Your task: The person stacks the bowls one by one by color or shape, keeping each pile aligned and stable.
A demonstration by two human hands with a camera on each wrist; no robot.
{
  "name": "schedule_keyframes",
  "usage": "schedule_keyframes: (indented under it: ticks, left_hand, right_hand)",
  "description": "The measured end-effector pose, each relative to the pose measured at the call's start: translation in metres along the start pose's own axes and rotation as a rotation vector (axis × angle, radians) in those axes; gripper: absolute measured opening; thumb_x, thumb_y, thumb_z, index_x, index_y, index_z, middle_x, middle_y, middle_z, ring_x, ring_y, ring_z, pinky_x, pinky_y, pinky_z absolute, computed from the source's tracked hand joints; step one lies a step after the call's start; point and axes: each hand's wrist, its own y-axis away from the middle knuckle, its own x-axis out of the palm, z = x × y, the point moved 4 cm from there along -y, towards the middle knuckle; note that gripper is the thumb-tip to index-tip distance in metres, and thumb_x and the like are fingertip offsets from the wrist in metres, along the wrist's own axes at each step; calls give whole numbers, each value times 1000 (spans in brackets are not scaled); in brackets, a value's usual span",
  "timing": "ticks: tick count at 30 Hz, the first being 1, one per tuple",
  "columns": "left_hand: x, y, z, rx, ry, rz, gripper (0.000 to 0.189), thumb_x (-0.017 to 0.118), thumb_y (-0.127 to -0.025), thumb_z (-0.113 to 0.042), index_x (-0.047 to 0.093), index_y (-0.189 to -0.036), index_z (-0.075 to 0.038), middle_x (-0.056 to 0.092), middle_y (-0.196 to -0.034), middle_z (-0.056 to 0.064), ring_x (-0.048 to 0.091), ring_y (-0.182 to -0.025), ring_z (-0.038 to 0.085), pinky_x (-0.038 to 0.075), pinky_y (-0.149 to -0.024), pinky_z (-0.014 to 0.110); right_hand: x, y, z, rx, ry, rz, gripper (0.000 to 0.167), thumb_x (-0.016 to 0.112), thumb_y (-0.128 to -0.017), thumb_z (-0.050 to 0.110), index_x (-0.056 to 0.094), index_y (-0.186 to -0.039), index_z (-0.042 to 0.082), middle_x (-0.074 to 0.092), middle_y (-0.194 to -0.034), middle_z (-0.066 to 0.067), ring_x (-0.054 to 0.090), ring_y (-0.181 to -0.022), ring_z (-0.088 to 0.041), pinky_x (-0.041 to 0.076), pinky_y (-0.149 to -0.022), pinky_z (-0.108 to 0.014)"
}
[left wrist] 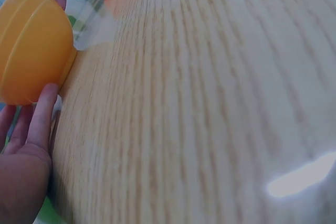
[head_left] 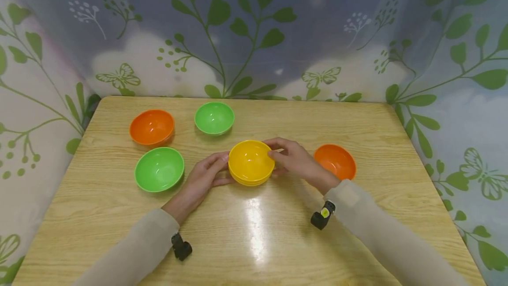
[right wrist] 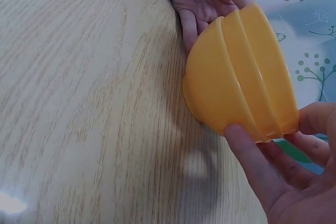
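Yellow bowls (head_left: 250,164), seemingly being nested, are gripped by left hand (head_left: 205,172) at nine o'clock, right hand (head_left: 294,158) at three; level support seems needed.

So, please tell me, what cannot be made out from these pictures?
Head view: part of the round, orange, plastic-looking bowl at right, hidden by the right forearm.
Left wrist view: one side of the stacked, round, yellow, plastic-looking bowls, cut off by the left edge.
Right wrist view: the insides of these bowls, hidden by their outer walls.
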Motion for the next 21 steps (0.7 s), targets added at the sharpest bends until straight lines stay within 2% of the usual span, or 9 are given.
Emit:
schedule_keyframes:
  ticks: [11,21]
  left_hand:
    - [0,0,0,5,-17,19,52,58,-115,-36,56,-155,-3,60,-155,21,74,-122,25,67,-101,41]
    - [0,0,-1,-11,-33,33,53,57,-115,-39,55,-156,-4,60,-155,22,74,-123,27,67,-102,40]
  right_hand:
    - [1,1,-1,-27,-21,-4,42,56,-116,19,56,-156,9,58,-155,-19,70,-121,-33,69,-96,-56]
    - [2,3,2,-17,-31,-5,42,56,-116,19,56,-156,9,57,-155,-19,69,-125,-34,68,-97,-57]
